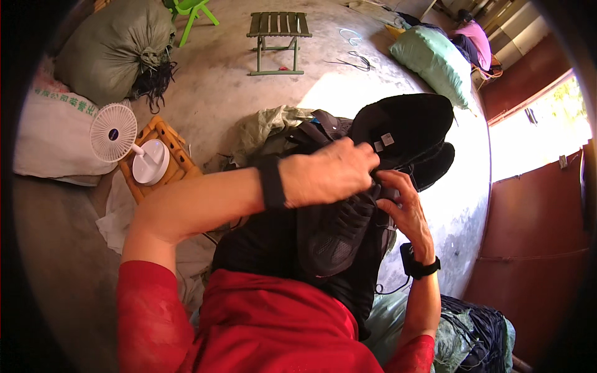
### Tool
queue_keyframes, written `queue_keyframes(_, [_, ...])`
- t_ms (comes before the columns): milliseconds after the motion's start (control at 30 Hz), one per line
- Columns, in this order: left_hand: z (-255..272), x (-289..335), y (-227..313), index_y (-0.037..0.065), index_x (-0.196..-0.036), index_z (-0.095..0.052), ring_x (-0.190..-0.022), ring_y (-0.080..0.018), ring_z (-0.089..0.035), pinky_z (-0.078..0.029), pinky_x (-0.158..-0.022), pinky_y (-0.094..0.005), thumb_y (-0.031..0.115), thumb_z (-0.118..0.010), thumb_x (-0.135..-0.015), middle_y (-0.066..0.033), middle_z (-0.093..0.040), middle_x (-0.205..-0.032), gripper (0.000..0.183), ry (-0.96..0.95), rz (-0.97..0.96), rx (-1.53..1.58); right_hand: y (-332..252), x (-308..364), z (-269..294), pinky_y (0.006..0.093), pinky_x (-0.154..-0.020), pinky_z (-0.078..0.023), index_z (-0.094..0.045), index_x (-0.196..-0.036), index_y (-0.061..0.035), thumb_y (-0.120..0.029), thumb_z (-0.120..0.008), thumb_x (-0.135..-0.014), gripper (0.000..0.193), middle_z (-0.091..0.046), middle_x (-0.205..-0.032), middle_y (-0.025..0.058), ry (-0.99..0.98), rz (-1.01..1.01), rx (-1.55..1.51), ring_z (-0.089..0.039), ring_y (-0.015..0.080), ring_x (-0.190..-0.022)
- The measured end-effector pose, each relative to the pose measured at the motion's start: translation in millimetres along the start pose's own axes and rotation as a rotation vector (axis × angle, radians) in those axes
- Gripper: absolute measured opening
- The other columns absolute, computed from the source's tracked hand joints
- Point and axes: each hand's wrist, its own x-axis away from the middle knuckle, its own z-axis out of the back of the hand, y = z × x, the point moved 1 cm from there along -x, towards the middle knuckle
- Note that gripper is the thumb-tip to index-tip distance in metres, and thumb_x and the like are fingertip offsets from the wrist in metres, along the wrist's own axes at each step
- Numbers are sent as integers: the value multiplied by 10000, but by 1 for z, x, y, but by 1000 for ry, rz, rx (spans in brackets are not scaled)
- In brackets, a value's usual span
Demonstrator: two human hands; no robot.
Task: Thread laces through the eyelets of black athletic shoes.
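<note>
A pair of black shoes [407, 127] is held up in front of me, soles toward the floor side, with small white tags near the opening. My left hand [333, 171] crosses over and grips the shoe at its collar next to the tags. My right hand [404, 208] holds the same shoe from below, fingers curled at its edge. Another black shoe with a mesh upper [336, 239] rests on my lap under both hands. Each wrist wears a black band.
A white desk fan [121, 140] stands on a small wooden stool [168, 152] to my left. Grey and white sacks [106, 53] lie beyond it. A green folding stool [278, 37], a green sack [435, 62] and another person in pink [476, 37] are farther off.
</note>
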Motion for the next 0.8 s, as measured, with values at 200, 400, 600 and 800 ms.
queue_keyframes(200, [-12,31,-26,22,-771,-561,-864,-295,-618,-481,-731,-380,53,-694,-751,-91,-621,-896,138,-181,352,1019,21,9,20,405,-911,-485,-684,-1016,-76,-131,-750,-771,259,-532,-1321,148,-200,17,26,-559,327,-1177])
queue_keyframes(400, [-11,24,-4,52,-867,-595,-854,-285,-618,-484,-772,-396,98,-740,-740,-77,-636,-919,198,20,491,938,6,6,17,387,-924,-468,-688,-969,-62,-237,-673,-857,208,-523,-1347,163,-245,-24,37,-563,305,-1165])
queue_keyframes(600, [-13,32,-1,83,-944,-631,-929,-276,-616,-485,-787,-392,140,-735,-771,-59,-642,-919,210,-18,414,804,3,7,-9,276,-860,-436,-682,-948,-5,-265,-595,-940,274,-667,-1106,89,89,-378,-523,-607,161,-941])
queue_keyframes(800, [-13,7,29,87,-1026,-654,-1015,-298,-607,-493,-850,-366,209,-733,-769,-113,-595,-1089,295,157,247,360,34,11,-10,257,-793,-449,-651,-981,-56,-303,-578,-975,257,-683,-927,12,215,-472,-722,-626,103,-846])
